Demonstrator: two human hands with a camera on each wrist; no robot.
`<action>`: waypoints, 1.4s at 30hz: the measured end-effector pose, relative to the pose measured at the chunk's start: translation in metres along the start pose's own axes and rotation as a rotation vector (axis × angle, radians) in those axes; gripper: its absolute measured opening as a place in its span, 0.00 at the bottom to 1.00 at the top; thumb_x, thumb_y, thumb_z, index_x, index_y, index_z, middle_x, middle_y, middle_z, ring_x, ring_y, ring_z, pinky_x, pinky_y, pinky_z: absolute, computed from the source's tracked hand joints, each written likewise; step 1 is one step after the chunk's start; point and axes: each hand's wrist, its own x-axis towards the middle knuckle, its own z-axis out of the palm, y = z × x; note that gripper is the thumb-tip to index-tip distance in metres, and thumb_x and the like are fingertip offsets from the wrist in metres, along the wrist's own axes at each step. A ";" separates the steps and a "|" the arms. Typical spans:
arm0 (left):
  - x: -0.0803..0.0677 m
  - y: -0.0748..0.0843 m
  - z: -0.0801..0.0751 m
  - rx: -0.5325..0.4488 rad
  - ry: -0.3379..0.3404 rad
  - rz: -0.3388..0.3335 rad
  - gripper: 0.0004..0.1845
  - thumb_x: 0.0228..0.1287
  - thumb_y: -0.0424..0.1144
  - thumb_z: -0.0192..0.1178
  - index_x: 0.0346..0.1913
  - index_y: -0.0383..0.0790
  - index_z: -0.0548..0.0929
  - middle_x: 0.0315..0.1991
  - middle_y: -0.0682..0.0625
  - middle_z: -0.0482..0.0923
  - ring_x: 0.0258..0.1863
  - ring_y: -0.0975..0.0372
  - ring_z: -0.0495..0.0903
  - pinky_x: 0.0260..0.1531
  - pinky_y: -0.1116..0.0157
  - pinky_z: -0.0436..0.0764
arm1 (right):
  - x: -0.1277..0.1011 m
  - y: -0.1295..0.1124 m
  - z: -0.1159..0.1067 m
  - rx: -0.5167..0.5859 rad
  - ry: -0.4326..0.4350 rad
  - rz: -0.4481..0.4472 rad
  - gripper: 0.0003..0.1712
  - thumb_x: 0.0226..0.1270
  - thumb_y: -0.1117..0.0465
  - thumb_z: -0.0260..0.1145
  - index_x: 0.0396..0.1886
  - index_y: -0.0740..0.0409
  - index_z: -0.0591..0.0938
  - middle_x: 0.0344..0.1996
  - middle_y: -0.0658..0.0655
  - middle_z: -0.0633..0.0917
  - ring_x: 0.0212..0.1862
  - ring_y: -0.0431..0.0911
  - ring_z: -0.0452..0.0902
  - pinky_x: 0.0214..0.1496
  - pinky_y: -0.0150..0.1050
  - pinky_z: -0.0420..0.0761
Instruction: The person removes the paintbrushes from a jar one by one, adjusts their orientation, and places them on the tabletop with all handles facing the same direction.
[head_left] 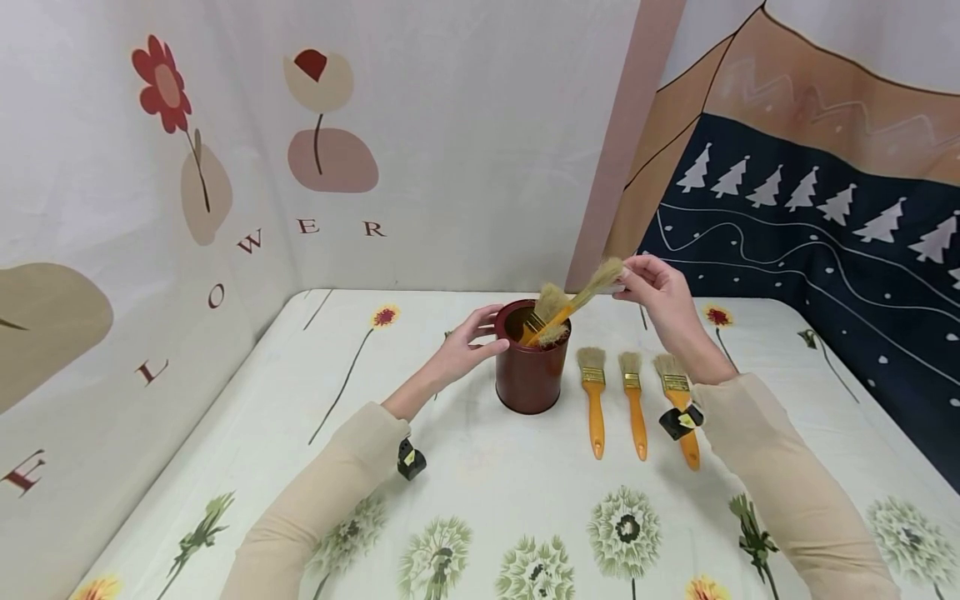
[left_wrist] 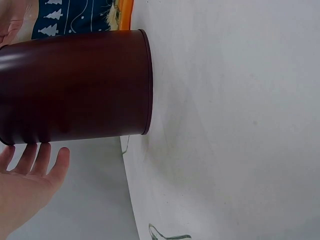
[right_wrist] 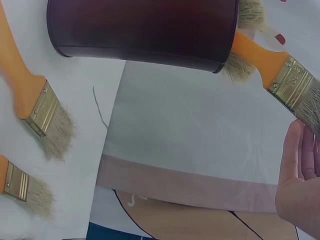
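A dark red can (head_left: 531, 379) stands upright on the table, with several paintbrushes in its mouth, bristles up. My left hand (head_left: 467, 346) is at the can's left side, fingers spread and relaxed. In the left wrist view its fingertips (left_wrist: 44, 150) touch the can wall. My right hand (head_left: 654, 287) pinches one paintbrush (head_left: 592, 287) by its bristles, up and right of the can. This brush leans to the right, and its orange handle (right_wrist: 255, 55) reaches down into the can. Behind it, another brush's pale bristles (head_left: 551, 300) stick up above the rim.
To the can's right, three orange-handled paintbrushes lie in a row: a wide one (head_left: 592, 392), a narrower one (head_left: 632, 396) and another (head_left: 672, 375) partly behind the right wrist camera (head_left: 681, 422). A flower-printed cloth (head_left: 480, 500) covers the table. Printed curtains (head_left: 450, 167) hang behind.
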 end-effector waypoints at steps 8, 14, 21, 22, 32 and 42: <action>0.000 0.000 0.000 0.002 0.001 -0.006 0.30 0.61 0.33 0.54 0.64 0.34 0.56 0.59 0.38 0.61 0.57 0.49 0.62 0.51 0.55 0.66 | 0.000 -0.004 -0.008 0.067 0.075 -0.008 0.07 0.61 0.61 0.59 0.38 0.58 0.75 0.35 0.54 0.77 0.39 0.42 0.75 0.39 0.30 0.76; 0.005 -0.013 -0.001 -0.015 0.006 0.008 0.30 0.60 0.35 0.55 0.64 0.37 0.58 0.58 0.40 0.62 0.56 0.51 0.63 0.51 0.55 0.66 | 0.000 -0.009 -0.015 0.131 0.137 0.015 0.07 0.60 0.62 0.60 0.37 0.59 0.75 0.36 0.55 0.76 0.37 0.41 0.77 0.39 0.29 0.76; 0.011 -0.030 -0.002 0.012 0.021 0.017 0.30 0.60 0.39 0.57 0.64 0.44 0.59 0.58 0.45 0.63 0.56 0.56 0.65 0.50 0.57 0.67 | 0.000 -0.013 -0.025 0.231 0.164 0.002 0.08 0.60 0.63 0.60 0.38 0.61 0.75 0.37 0.56 0.76 0.37 0.42 0.77 0.39 0.30 0.76; 0.011 -0.030 -0.002 0.013 0.023 0.019 0.30 0.60 0.39 0.57 0.64 0.44 0.59 0.58 0.45 0.63 0.55 0.56 0.65 0.50 0.57 0.67 | 0.000 -0.013 -0.027 0.245 0.167 -0.002 0.09 0.60 0.63 0.60 0.38 0.62 0.75 0.37 0.56 0.76 0.37 0.42 0.77 0.39 0.30 0.76; 0.011 -0.030 -0.003 0.015 0.026 0.022 0.30 0.60 0.39 0.57 0.64 0.44 0.59 0.57 0.44 0.63 0.55 0.56 0.65 0.50 0.56 0.67 | 0.000 -0.016 -0.042 0.305 0.218 -0.026 0.12 0.58 0.62 0.62 0.39 0.63 0.74 0.39 0.57 0.76 0.36 0.43 0.78 0.39 0.31 0.76; 0.005 -0.011 -0.003 -0.003 0.007 0.003 0.30 0.60 0.36 0.56 0.64 0.36 0.58 0.58 0.39 0.62 0.56 0.51 0.63 0.51 0.55 0.66 | -0.005 -0.014 -0.058 0.328 0.273 0.001 0.10 0.58 0.64 0.62 0.38 0.63 0.74 0.37 0.57 0.77 0.35 0.43 0.79 0.39 0.30 0.76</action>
